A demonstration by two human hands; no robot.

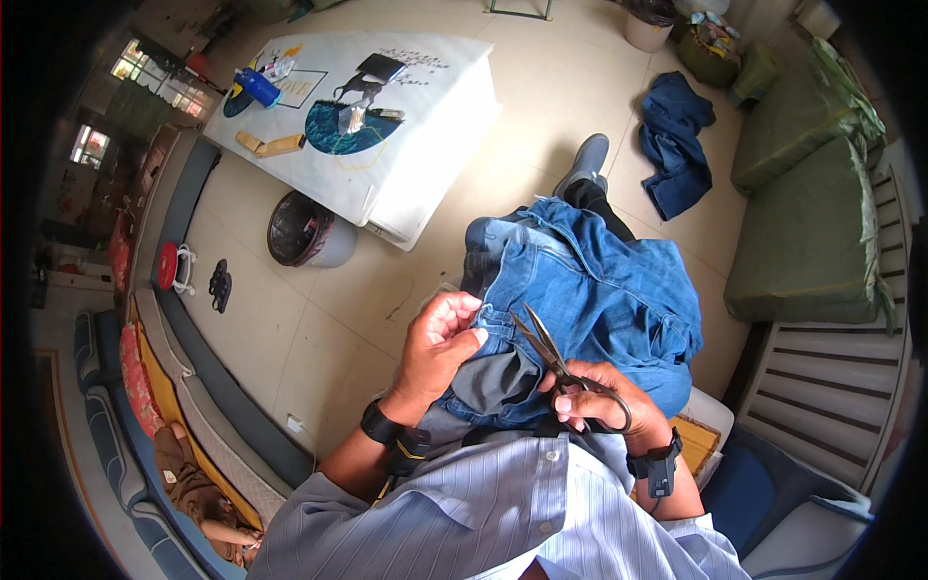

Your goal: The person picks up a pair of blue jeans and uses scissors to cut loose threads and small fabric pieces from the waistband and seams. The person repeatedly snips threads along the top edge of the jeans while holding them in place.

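Blue denim jeans (pixel 619 290) lie bunched across my lap, with greyish inner cloth showing near my body. My left hand (pixel 433 350) pinches the garment's left edge between thumb and fingers, beside some pale frayed threads. My right hand (pixel 607 394) is closed around the handles of dark metal scissors (pixel 544 343). Their blades are parted a little and point up and left, over the denim and just right of my left fingertips. The blades' contact with the cloth is hard to tell.
Ahead on the left is a white-covered table (pixel 440 116) bearing a blue bottle (pixel 257 87). A lined trash bin (pixel 309 232) stands below it. More denim (pixel 675 140) lies on the floor. Green wrapped bundles (pixel 807 232) rest on a slatted bench at right. Another person (pixel 193 483) is at lower left.
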